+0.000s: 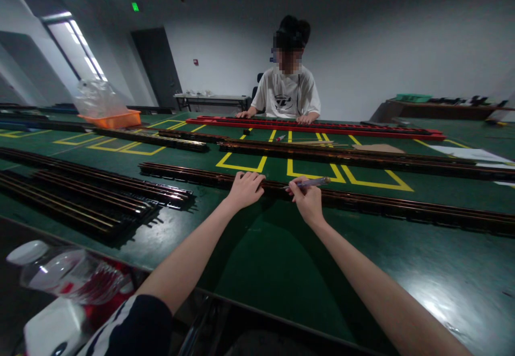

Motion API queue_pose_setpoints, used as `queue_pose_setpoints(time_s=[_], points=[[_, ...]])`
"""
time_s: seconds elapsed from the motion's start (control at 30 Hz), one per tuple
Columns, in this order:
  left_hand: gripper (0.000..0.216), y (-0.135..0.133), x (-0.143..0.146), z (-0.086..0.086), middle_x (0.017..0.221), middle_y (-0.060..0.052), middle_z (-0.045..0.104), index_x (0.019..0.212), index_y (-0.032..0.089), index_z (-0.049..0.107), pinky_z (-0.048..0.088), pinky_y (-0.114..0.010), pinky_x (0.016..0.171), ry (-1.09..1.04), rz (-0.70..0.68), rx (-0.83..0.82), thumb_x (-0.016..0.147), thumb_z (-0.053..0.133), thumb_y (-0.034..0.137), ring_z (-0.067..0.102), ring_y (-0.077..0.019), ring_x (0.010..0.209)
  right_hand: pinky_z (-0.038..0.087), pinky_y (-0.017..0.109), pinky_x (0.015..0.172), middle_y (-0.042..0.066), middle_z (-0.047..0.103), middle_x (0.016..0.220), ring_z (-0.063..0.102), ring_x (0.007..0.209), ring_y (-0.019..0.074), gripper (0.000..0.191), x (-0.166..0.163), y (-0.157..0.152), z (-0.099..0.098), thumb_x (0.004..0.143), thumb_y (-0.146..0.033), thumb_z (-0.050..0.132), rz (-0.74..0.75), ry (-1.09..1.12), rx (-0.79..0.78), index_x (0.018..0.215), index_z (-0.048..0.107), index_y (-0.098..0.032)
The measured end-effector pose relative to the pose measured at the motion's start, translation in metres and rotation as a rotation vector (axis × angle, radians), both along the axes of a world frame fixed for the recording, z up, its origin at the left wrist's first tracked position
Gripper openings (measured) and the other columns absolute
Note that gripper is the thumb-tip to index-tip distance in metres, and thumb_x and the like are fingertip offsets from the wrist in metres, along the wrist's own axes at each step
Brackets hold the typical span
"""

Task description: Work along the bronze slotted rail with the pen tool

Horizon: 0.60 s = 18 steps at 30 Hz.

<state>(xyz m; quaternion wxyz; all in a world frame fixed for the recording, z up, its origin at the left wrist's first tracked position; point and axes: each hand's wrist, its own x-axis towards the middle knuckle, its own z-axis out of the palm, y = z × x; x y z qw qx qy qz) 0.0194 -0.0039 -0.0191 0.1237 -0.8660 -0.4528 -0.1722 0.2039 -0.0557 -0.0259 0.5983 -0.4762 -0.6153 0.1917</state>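
Right hand (308, 201): one slim tool (317, 182)

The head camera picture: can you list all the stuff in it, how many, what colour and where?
Table: one, green, across the picture
Outlines: several, yellow, on the table
Long strips: several, dark with coppery lines, along the table
Person: one, white shirt, across the table
Red strip: one, red, before the person
Basket: one, orange, table's far left
Plastic bag: one, clear, in the basket
Papers: at least two, white, table's right
Plastic container: one, clear, lower left
Sign: one, green, upper left
Door: one, dark grey, back
Pen-like tool: one, greyish, in the right hand
Sleeve: one, dark with white stripes, left arm
Hands: two, bare; left hand at the front strip
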Motion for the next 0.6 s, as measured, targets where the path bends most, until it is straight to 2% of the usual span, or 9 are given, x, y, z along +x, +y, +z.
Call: queue_pose_setpoints(time_s=[0.6], points=[[0.037, 0.0012, -0.0008, 0.0005, 0.119, -0.008, 0.063, 0.116, 0.019, 0.057, 0.035, -0.043, 0.096, -0.006, -0.021, -0.018, 0.086, 0.036, 0.013, 0.055, -0.0224, 0.109, 0.049, 0.028, 0.049, 0.006, 0.067, 0.068, 0.062, 0.059, 0.0177, 0.025, -0.0005, 0.0005, 0.0004, 0.084, -0.041, 0.052, 0.025, -0.063, -0.022, 0.074, 0.057, -0.018]])
